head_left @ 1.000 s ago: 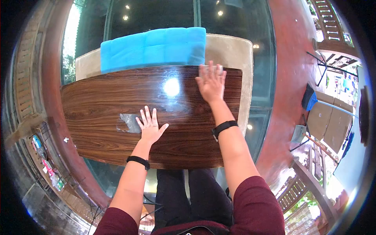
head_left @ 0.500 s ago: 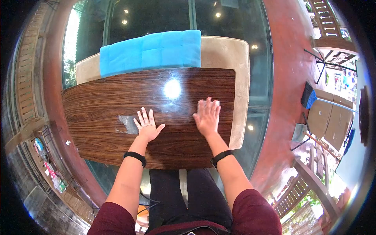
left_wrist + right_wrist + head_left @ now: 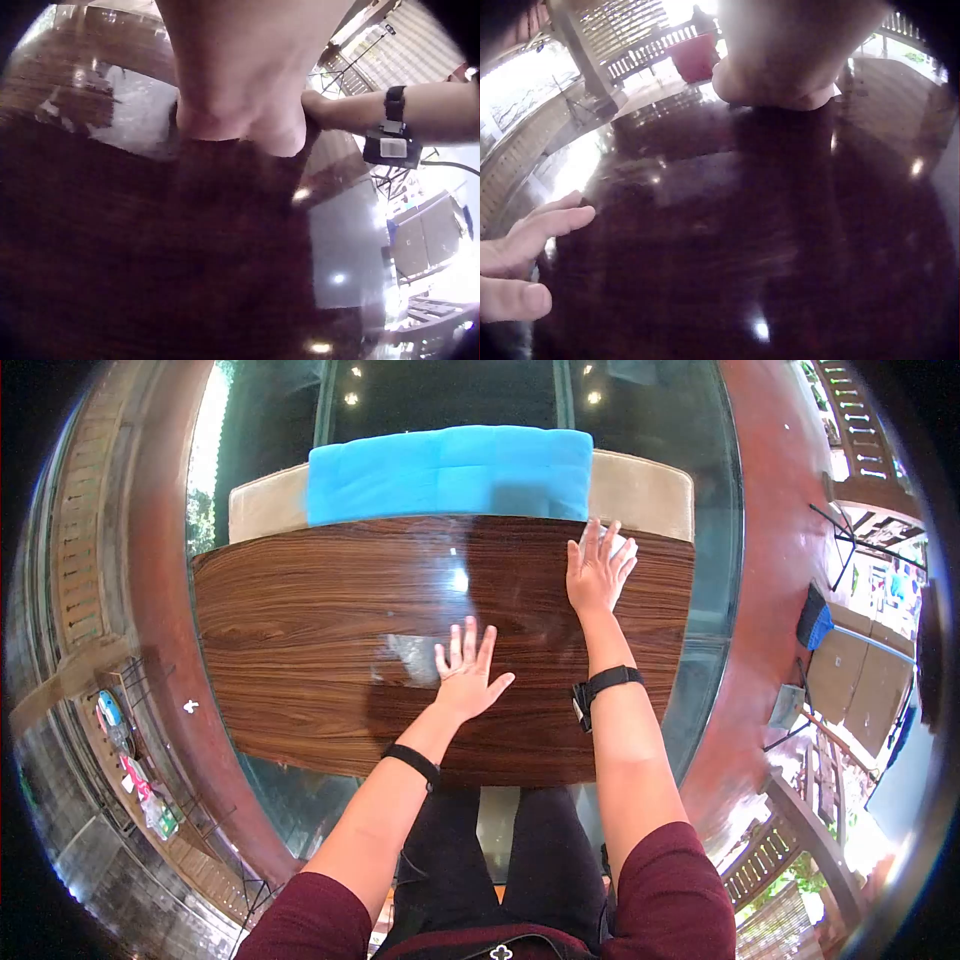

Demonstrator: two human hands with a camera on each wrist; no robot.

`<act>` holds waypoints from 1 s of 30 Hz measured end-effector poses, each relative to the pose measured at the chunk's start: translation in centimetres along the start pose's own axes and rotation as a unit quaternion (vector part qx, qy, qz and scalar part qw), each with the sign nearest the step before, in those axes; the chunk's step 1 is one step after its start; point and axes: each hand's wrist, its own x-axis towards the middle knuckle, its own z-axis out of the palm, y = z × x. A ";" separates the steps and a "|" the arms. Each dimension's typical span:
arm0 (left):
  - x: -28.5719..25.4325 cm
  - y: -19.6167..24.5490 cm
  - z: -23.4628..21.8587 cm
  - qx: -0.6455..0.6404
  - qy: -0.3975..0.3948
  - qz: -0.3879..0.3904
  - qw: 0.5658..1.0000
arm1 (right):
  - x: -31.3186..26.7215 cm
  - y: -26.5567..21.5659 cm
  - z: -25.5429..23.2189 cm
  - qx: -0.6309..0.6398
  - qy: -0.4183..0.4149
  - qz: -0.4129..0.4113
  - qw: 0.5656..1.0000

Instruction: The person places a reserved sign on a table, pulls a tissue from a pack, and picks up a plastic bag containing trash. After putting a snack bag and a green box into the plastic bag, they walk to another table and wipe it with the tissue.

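In the head view my left hand (image 3: 466,682) rests flat on the dark wood table (image 3: 300,600), fingers spread. Its fingertips lie beside a pale, torn-edged patch (image 3: 408,658) on the tabletop, which also shows in the left wrist view. Near the table's far right edge, my right hand (image 3: 597,577) lies with straight, spread fingers over a small white wipe-like piece (image 3: 627,547). Most of that piece is hidden under the fingers. One pale corner of it shows beside the hand in the right wrist view.
A beige bench (image 3: 645,490) with a blue padded cushion (image 3: 450,472) stands against the table's far side. Glass panels rise behind it. On the right are a blue broom (image 3: 815,622) and cardboard boxes (image 3: 858,680); a shelf with small items (image 3: 145,790) is at the left.
My right hand slid back toward me over the tabletop, then forward again to the far edge with the white piece. My left hand stays flat by the patch; the head view has shifted.
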 end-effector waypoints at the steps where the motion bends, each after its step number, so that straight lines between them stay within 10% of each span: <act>1: -0.7 -1.0 -0.2 -0.008 0.060 0.050 0.997 | 0.1 -1.7 0.0 -0.007 -0.003 -0.004 1.000; 9: -6.9 -14.5 -3.4 0.053 0.130 0.110 0.984 | -1.2 -20.7 0.8 0.047 0.010 -0.105 0.993; 16: -7.6 -19.9 -4.5 0.115 -0.015 0.141 0.983 | -4.1 -30.6 1.2 0.124 -0.033 -0.253 0.959; 21: -7.5 -20.0 -4.5 0.116 -0.007 0.154 0.981 | -6.9 -25.1 0.6 0.084 -0.062 -0.301 0.948; 30: -7.6 -19.7 -4.5 0.128 -0.006 0.136 0.982 | -10.1 -10.2 0.1 0.003 -0.039 -0.051 0.998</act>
